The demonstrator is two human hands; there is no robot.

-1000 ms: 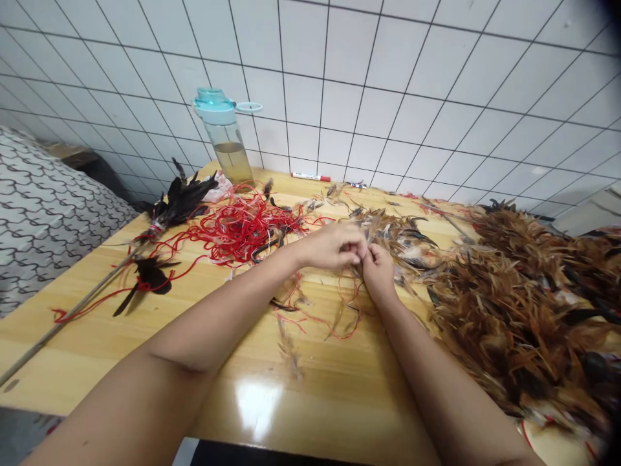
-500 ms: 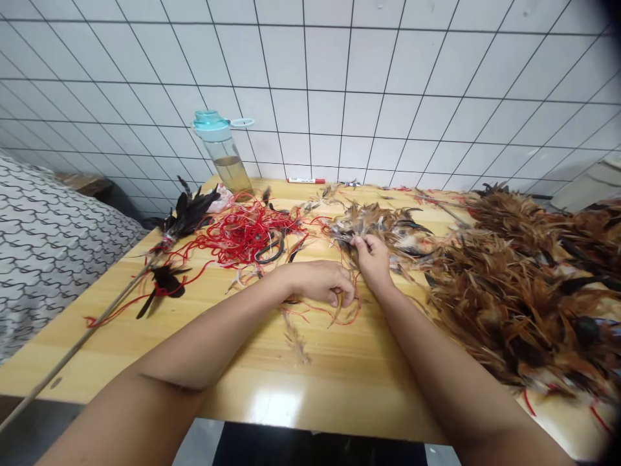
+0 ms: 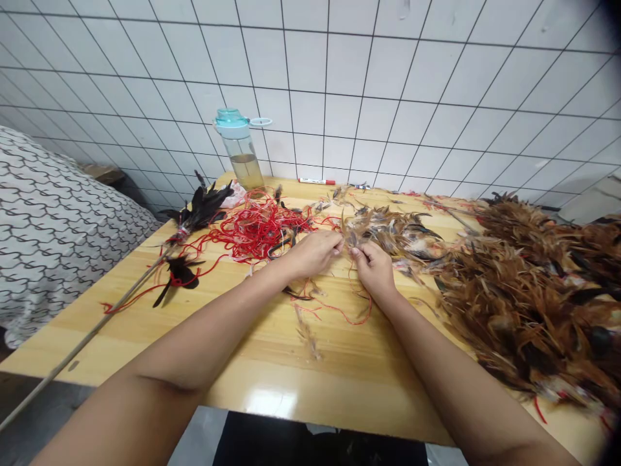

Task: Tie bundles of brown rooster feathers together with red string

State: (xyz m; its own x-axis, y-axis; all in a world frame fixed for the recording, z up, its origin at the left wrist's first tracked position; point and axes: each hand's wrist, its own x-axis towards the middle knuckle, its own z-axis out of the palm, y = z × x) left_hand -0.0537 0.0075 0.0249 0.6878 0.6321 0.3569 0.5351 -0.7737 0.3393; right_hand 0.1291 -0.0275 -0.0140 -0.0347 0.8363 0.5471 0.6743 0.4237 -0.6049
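Note:
My right hand (image 3: pixel 376 268) pinches some small brown feathers (image 3: pixel 350 233) between thumb and fingers, above the middle of the table. Close on its left is my left hand (image 3: pixel 317 251), fingers pressed together near the same feathers. What those left fingers grip is too small to make out. A thin red string (image 3: pixel 350 318) hangs below the hands and loops on the wood. Just behind my right hand lies a loose heap of brown and dark feathers (image 3: pixel 395 230). Beside my left hand is a tangle of red string (image 3: pixel 252 226), with scissors (image 3: pixel 281 246) partly covered near it.
A large pile of brown feathers (image 3: pixel 528 298) covers the table's right side. On the left, a long stick (image 3: pixel 104 320) with black feathers (image 3: pixel 204 207) tied at its end crosses the edge. A water bottle (image 3: pixel 245 155) and a red-capped marker (image 3: pixel 315 182) are by the tiled wall.
My left hand has risen from lower on the table to meet my right hand, its fingers drawing together. The right hand keeps its pinch. The whole view has shifted slightly.

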